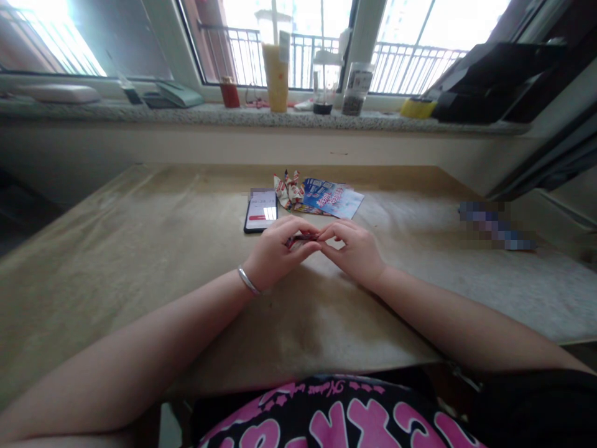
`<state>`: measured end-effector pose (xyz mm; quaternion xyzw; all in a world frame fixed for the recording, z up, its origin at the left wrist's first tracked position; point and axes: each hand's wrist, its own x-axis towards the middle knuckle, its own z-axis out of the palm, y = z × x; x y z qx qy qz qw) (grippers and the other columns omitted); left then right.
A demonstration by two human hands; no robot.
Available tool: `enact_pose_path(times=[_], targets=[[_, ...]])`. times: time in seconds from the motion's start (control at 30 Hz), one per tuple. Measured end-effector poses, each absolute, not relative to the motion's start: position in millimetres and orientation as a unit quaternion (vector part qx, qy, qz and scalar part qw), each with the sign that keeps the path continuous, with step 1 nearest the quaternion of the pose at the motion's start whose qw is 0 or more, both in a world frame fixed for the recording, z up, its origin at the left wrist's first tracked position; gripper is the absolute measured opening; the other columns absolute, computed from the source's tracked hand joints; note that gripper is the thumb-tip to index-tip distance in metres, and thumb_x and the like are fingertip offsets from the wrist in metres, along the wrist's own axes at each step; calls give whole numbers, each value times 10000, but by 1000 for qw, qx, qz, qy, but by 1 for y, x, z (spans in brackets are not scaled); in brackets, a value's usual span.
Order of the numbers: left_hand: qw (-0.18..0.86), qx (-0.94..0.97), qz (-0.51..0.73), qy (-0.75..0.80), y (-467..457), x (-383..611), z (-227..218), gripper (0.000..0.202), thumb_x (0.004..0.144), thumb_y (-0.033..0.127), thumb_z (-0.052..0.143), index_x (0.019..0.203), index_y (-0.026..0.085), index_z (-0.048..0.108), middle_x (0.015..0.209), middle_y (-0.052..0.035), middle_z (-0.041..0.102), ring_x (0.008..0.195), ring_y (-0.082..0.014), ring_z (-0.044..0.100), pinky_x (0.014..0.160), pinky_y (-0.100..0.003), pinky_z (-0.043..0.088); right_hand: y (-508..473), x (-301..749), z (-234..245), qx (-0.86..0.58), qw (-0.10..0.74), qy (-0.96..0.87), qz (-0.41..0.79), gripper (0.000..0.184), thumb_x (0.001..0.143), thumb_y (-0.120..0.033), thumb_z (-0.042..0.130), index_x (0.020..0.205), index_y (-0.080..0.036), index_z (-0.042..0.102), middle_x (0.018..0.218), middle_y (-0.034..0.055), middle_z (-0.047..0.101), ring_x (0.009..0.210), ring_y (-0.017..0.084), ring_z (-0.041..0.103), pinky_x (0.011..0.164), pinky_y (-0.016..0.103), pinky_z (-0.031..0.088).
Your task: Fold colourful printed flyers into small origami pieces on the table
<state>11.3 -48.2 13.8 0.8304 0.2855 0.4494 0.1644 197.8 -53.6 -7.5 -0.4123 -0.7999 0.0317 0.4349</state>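
Observation:
My left hand and my right hand meet at the middle of the table, fingers curled and pinched together on a small folded piece of printed paper. Only a dark red sliver of it shows between the fingertips. A silver bangle circles my left wrist. Just beyond my hands lie a phone with a lit screen, a little pile of folded red-and-white paper shapes and a few blue printed leaflets.
The brown paper-covered table runs to a stone windowsill holding a yellow cup, a red can, jars, a yellow tape roll and a black case. A blurred object lies at right.

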Motion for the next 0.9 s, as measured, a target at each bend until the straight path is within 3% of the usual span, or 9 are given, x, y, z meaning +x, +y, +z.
enact_pose_path(times=[0.23, 0.37, 0.57, 0.73, 0.9], targets=[[98, 832, 451, 308, -43, 13, 7, 77, 841, 255, 606, 835, 193, 652, 796, -23, 665, 778, -153, 601, 771, -298, 472, -54, 197, -7, -422, 449, -787, 46, 92, 812, -289, 640, 746, -231, 611, 787, 14, 681, 798, 169, 604, 672, 307, 512], [107, 816, 479, 307, -40, 11, 7, 78, 825, 263, 635, 808, 199, 675, 775, -25, 675, 771, -159, 608, 769, -321, 475, -53, 195, -9, -427, 469, -762, 130, 154, 762, -313, 682, 872, -225, 621, 869, 20, 667, 832, 165, 611, 646, 290, 535], [150, 792, 529, 266, -38, 11, 11, 57, 814, 256, 655, 780, 220, 682, 852, -28, 704, 925, -176, 626, 949, -397, 466, -48, 194, -12, -402, 485, -739, 239, 183, 781, -332, 661, 941, -244, 641, 968, 18, 677, 916, 161, 631, 676, 279, 548], [183, 773, 544, 272, -38, 12, 10, 104, 809, 313, 673, 761, 221, 679, 895, -37, 705, 931, -171, 626, 994, -420, 455, -48, 197, -8, -408, 521, -720, 211, 104, 805, -313, 642, 888, -250, 648, 981, 23, 687, 952, 166, 631, 684, 284, 548], [247, 761, 547, 248, -37, 12, 10, 122, 801, 337, 684, 773, 219, 685, 915, -40, 702, 957, -172, 629, 1016, -430, 444, -50, 196, 1, -379, 496, -758, 189, 157, 796, -292, 655, 952, -273, 649, 1052, 22, 680, 1036, 180, 607, 722, 311, 558]])
